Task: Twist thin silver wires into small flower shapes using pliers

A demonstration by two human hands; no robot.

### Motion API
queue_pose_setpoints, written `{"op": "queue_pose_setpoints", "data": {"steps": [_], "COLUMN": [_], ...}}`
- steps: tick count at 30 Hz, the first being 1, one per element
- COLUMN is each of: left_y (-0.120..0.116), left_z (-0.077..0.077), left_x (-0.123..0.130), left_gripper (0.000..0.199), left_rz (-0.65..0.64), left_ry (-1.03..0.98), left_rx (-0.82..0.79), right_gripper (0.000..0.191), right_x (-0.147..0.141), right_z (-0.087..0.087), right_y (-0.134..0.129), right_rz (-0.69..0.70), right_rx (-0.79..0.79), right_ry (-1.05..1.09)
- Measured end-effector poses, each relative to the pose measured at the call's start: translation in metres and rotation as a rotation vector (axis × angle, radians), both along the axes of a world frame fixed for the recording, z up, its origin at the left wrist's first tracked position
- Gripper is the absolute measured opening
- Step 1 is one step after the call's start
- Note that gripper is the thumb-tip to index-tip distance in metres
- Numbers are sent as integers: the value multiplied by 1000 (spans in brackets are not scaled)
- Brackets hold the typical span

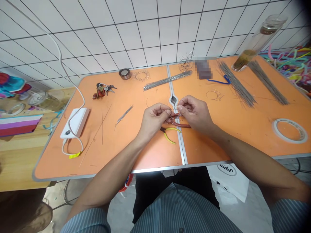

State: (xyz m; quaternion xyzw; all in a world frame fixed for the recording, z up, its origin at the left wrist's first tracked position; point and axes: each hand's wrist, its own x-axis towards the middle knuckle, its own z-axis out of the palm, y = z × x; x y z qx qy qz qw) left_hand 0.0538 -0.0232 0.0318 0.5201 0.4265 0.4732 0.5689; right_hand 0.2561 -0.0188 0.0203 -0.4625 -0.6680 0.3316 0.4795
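Note:
Over the seam of the orange table [150, 158], my left hand [155, 120] and my right hand [194, 113] are close together, both with fingers pinched. Thin wire [173, 119] runs between their fingertips, and each hand grips part of it. Just beneath the fingertips lie pliers with dark red handles [181, 125], their near end partly hidden by my left hand. Smaller pliers with yellow handles [171, 136] rest below my left hand, jaws partly covered. A short bundle of wires [124, 114] lies left of my left hand.
Long wire bundles [167, 80] [236, 84] lie toward the back. Keys [104, 90], dark tape [124, 74] and a white power bank [75, 123] with its cable are left. A glass bottle [246, 56] and white tape roll [290, 130] are right.

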Motion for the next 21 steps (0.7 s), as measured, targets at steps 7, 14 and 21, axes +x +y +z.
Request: {"op": "queue_pose_setpoints", "data": {"steps": [7, 14, 21], "left_y": [5, 4, 2], "left_z": [-5, -1, 1], "left_x": [-2, 0, 2], "left_gripper": [23, 28, 32], "left_rz": [-74, -106, -116], "left_ry": [-106, -140, -166], "left_rx": [-206, -238, -283], "right_gripper": [11, 12, 13], "right_x": [-2, -1, -1], "right_z": [-2, -2, -2], "right_y": [-1, -3, -4], "right_rz": [-43, -51, -38], "right_rx": [125, 379, 449], "right_ry": [-127, -296, -343]}}
